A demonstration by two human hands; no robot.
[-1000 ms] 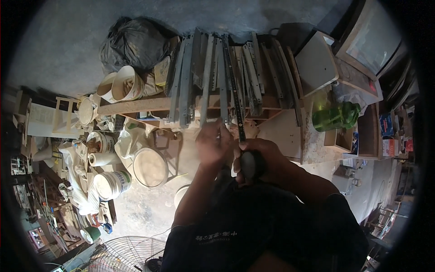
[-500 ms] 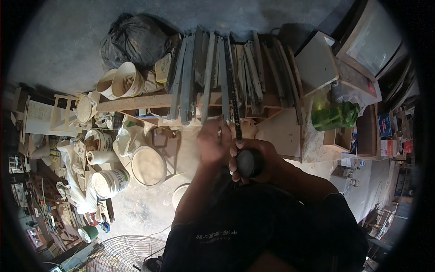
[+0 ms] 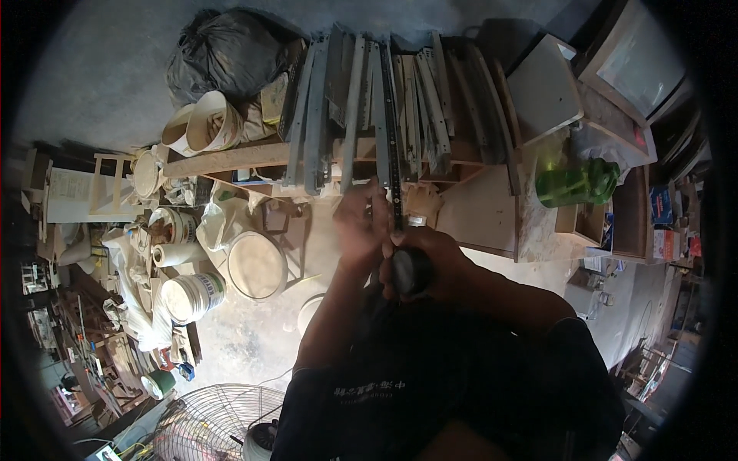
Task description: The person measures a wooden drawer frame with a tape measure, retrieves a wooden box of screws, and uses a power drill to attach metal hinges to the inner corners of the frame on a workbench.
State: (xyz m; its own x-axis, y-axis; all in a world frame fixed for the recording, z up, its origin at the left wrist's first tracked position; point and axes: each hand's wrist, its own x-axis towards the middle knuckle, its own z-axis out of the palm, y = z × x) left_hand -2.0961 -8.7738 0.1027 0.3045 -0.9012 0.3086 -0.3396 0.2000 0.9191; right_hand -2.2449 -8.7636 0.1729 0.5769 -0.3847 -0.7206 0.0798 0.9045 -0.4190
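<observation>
My right hand (image 3: 444,260) is wrapped round a dark, round-cased tape measure (image 3: 412,271) in front of my body. From it a black marked blade (image 3: 397,203) stretches away over the metal rails (image 3: 315,123), which look like drawer slides. Close along the left side of the blade is my left hand (image 3: 360,229). Its fingers are blurred and in shadow, and I cannot make out whether they pinch anything. Several rails lie side by side across the wooden bench edge (image 3: 223,160), their near ends jutting toward me.
A black rubbish bag (image 3: 227,61) and white buckets (image 3: 211,123) sit at far left. A green bottle (image 3: 576,183) stands on the right. Lidded tubs (image 3: 192,298) and a round-topped stool (image 3: 257,266) are at left; a wire fan (image 3: 207,422) is near lower left.
My right hand and the tape measure have shifted left and slightly away from me, closer to my left hand. The blade still reaches over the rails.
</observation>
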